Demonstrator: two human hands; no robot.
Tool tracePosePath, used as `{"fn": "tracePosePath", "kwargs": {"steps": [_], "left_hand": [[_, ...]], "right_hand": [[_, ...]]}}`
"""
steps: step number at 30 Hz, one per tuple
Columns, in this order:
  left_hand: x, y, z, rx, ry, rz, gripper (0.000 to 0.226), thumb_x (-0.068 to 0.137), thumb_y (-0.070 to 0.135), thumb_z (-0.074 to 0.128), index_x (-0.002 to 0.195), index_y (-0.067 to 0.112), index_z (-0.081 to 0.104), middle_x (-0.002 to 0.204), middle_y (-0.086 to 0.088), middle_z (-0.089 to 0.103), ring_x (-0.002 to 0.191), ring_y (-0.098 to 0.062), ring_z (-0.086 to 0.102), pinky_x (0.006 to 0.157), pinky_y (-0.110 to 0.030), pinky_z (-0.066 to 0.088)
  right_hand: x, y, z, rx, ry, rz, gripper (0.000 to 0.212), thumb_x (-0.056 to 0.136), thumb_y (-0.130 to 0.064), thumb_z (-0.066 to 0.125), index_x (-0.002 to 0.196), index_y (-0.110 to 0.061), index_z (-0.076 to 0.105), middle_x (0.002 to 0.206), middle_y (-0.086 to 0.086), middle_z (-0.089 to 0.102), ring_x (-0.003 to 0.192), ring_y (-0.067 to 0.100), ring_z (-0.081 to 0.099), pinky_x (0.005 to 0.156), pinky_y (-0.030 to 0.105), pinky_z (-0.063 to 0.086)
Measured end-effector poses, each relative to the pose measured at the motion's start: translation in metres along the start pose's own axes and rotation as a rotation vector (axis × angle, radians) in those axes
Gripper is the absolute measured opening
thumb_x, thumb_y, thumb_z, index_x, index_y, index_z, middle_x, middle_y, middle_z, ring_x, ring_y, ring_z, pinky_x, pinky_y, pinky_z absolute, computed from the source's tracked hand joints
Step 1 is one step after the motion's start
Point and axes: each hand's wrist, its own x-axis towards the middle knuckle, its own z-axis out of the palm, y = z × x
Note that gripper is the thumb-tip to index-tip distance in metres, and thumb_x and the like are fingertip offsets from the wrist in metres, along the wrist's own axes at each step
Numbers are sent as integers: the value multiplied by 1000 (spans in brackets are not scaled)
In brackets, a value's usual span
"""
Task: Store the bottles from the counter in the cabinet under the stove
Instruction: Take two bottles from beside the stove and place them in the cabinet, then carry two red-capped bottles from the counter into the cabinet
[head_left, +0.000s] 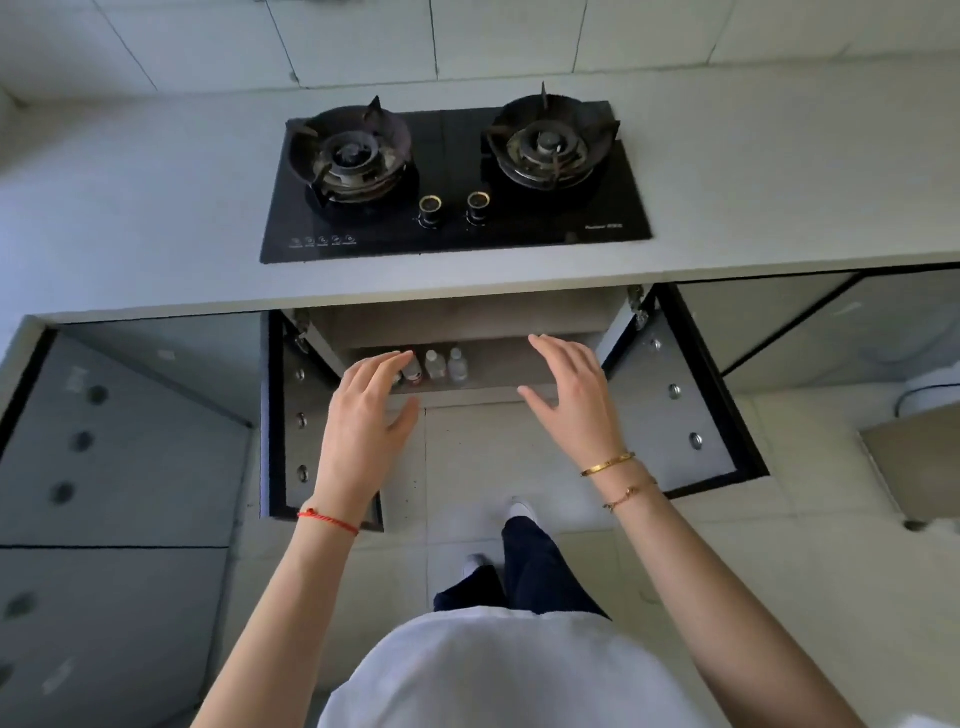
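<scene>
1. The cabinet (467, 332) under the stove (457, 176) stands with both doors swung out, the left door (291, 415) and the right door (670, 405) flanking the opening.
2. Inside, on the cabinet floor, a short row of bottles (439, 366) stands upright, close together; two clear ones with pale caps show plainly, and one with a red label sits to their left.
3. The left hand (369, 415) reaches toward the opening with fingers spread and loosely extended, holding nothing. Its fingertips overlap the left end of the row in this view, partly hiding at least one bottle; I cannot tell whether they touch it.
4. The right hand (566, 395) is also spread wide and empty, palm turned inward. It hangs to the right of the bottles, clearly apart from them, in front of the bare part of the cabinet.
5. The bottles lie between the two hands, nearer the left one.
6. The worktop (156, 208) around the stove is light grey.
7. A red cord (327, 521) circles the left wrist; gold bracelets (610, 464) circle the right.
</scene>
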Motion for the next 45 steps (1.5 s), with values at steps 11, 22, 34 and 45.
{"fn": "tracePosePath", "kwargs": {"steps": [11, 22, 34, 45], "left_hand": [[4, 120, 38, -51, -153, 249, 47, 90, 22, 64, 135, 19, 52, 132, 0, 57, 128, -18, 45, 103, -39, 47], [-7, 325, 154, -140, -213, 470, 45, 87, 19, 67, 131, 14, 56, 130, -3, 60, 123, -23, 53, 104, -39, 46], [-5, 502, 256, -168, -267, 431, 47, 90, 21, 65, 136, 19, 51, 132, 0, 58, 127, -21, 48, 107, -14, 21], [117, 588, 344, -233, -221, 429, 46, 90, 20, 65, 134, 20, 52, 132, 5, 57, 128, -14, 46, 102, -22, 37]], "right_hand": [[-95, 65, -103, -40, 197, 235, 55, 86, -28, 67, 135, -13, 49, 132, 3, 56, 126, 21, 45, 109, 36, 39], [-200, 211, -241, -77, 316, 438, 56, 87, -28, 66, 138, -17, 46, 127, 2, 57, 120, 20, 45, 103, 32, 42], [-221, 369, -363, -68, 330, 485, 55, 89, -31, 63, 139, -19, 44, 130, -1, 54, 124, 16, 40, 106, 29, 37], [-117, 511, -423, -87, 344, 477, 56, 90, -32, 63, 140, -18, 43, 136, 0, 52, 130, 18, 39, 105, 24, 31]]}}
